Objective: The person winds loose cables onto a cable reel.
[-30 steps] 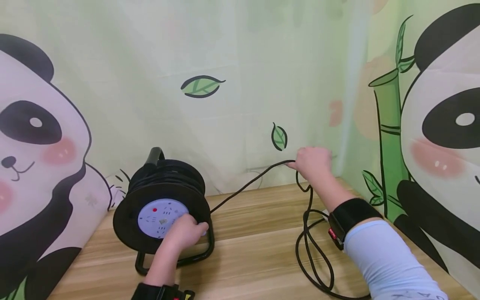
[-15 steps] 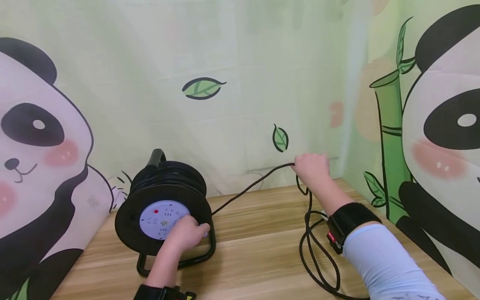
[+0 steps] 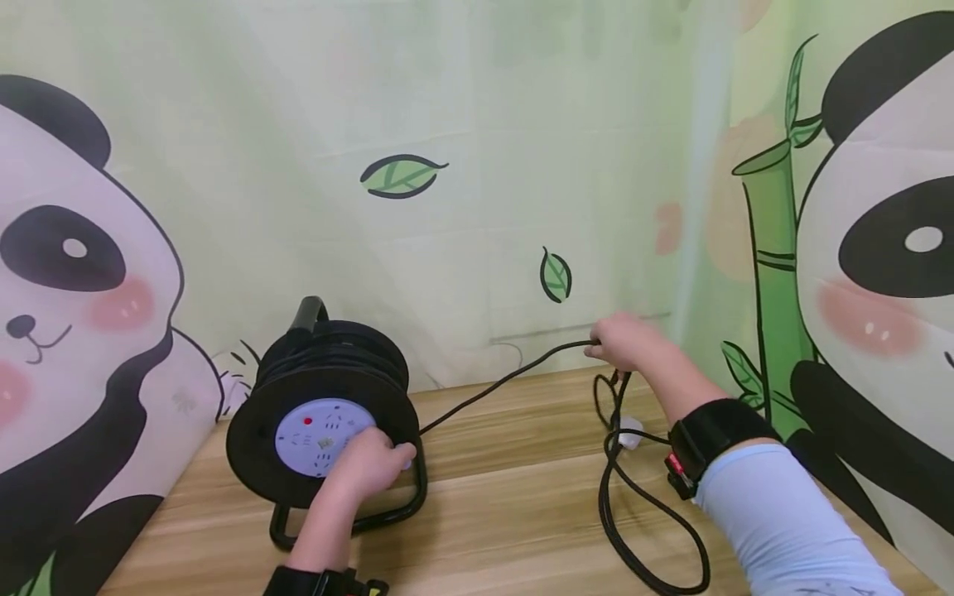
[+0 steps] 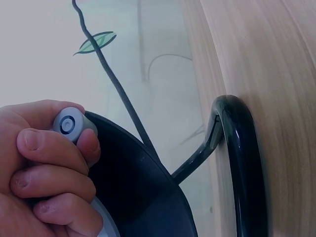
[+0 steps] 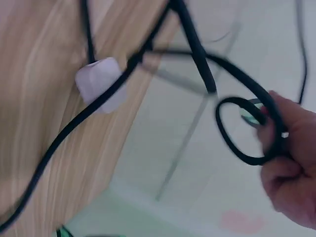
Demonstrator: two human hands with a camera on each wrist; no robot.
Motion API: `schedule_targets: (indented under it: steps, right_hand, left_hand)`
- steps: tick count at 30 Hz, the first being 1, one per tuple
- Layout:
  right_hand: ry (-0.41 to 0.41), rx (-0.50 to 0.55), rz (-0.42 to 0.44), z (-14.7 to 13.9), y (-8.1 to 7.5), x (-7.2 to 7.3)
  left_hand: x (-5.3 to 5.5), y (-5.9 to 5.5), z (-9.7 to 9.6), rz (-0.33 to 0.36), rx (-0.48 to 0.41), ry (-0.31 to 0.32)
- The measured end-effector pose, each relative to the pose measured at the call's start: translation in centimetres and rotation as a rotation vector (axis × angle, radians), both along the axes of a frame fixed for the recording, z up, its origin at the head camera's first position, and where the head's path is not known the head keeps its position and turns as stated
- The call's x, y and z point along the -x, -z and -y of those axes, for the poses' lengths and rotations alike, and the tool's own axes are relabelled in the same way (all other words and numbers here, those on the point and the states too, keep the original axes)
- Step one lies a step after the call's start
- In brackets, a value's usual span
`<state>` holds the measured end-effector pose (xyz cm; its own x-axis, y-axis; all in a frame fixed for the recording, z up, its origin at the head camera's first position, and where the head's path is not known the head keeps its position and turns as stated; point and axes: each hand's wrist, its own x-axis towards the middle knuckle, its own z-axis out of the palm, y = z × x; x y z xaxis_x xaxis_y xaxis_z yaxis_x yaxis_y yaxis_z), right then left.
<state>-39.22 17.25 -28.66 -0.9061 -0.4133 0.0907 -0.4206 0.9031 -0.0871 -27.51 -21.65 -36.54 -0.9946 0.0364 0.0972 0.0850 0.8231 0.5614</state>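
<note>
A black cable reel (image 3: 320, 414) with a lilac socket face stands on its tubular frame at the left of the table. My left hand (image 3: 368, 463) grips the small grey winding knob (image 4: 71, 123) on the reel's face, fingers curled round it. To the right, my right hand (image 3: 626, 341) holds the black cable (image 3: 514, 377) above the table; its fingers curl round the cable in the right wrist view. From there the cable runs slackly to the reel. Loose loops of cable (image 3: 613, 513) hang below the right hand onto the table, beside a white plug (image 5: 101, 84).
The wooden table (image 3: 507, 513) meets a pale green cloth backdrop (image 3: 477, 124) printed with pandas, leaves and bamboo. The reel's black tubular stand (image 4: 247, 173) sticks out at its lower right. Each wrist wears a black strap (image 3: 719, 434).
My right hand has come lower and slightly right with the cable, which sags a little more. The loops shifted and the white plug has come into clear view. My left hand stays on the knob.
</note>
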Motion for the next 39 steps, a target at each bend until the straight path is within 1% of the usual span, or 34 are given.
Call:
schedule_targets:
  steps: [2, 3, 4, 5, 6, 8, 10, 12, 14, 15, 17, 19, 21, 25, 28, 31, 36, 39]
  right_hand:
    - [0.005, 0.162, 0.175, 0.2, 0.0, -0.1]
    - [0.013, 0.239, 0.243, 0.2, 0.0, -0.2]
    - [0.025, 0.309, 0.299, 0.3, 0.0, -0.2]
    - [0.031, 0.362, 0.332, 0.3, 0.0, -0.3]
    - [0.029, 0.405, 0.348, 0.3, 0.0, -0.3]
    - [0.027, 0.469, 0.351, 0.3, -0.1, -0.3]
    - [0.015, 0.493, 0.307, 0.3, -0.2, -0.2]
    - [0.024, 0.521, 0.260, 0.3, -0.4, -0.1]
    - [0.042, 0.579, 0.243, 0.4, -0.6, -0.1]
    - [0.047, 0.635, 0.259, 0.6, -0.7, 0.0]
    - [0.077, 0.779, 0.319, 0.9, -0.8, 0.0]
    - [0.091, 0.895, 0.367, 1.1, -0.9, 0.1]
    - [0.104, 0.969, 0.384, 1.0, -0.9, 0.1]
    - [0.071, 0.989, 0.380, -0.1, -1.3, 0.0]
    - [0.036, 1.004, 0.410, -1.1, -1.6, -0.4]
    - [0.023, 0.978, 0.395, -1.4, -1.7, -0.6]
    - [0.049, 0.906, 0.324, -1.0, -1.6, -0.7]
    - [0.079, 0.896, 0.305, -0.9, -1.7, -0.7]
  left_hand:
    - [-0.1, 0.1, 0.0, 0.001, -0.005, -0.003]
    - [-0.1, 0.1, 0.0, 0.005, -0.010, -0.006]
    - [-0.1, 0.2, 0.0, 0.010, -0.014, -0.008]
    - [-0.1, 0.2, 0.0, 0.015, -0.017, -0.009]
    - [-0.1, 0.2, 0.0, 0.019, -0.019, -0.010]
    - [-0.1, 0.2, 0.0, 0.020, -0.020, -0.009]
    - [-0.2, 0.1, 0.1, 0.021, -0.020, -0.011]
    - [-0.3, 0.0, 0.1, 0.017, -0.017, -0.012]
    - [-0.3, 0.0, 0.1, 0.018, -0.012, -0.014]
    - [-0.3, 0.0, 0.1, 0.019, -0.012, -0.015]
    - [-0.2, 0.1, 0.1, 0.025, -0.012, -0.019]
    - [-0.2, 0.1, 0.1, 0.029, -0.009, -0.020]
    - [-0.2, 0.1, 0.2, 0.031, -0.009, -0.018]
    - [-0.2, 0.1, 0.2, 0.030, 0.008, -0.012]
    - [-0.1, 0.1, 0.1, 0.029, 0.015, -0.010]
    - [-0.2, -0.1, 0.1, 0.028, 0.016, -0.014]
    - [-0.4, -0.2, 0.1, 0.047, 0.006, -0.016]
    - [-0.5, -0.4, 0.0, 0.053, 0.004, -0.014]
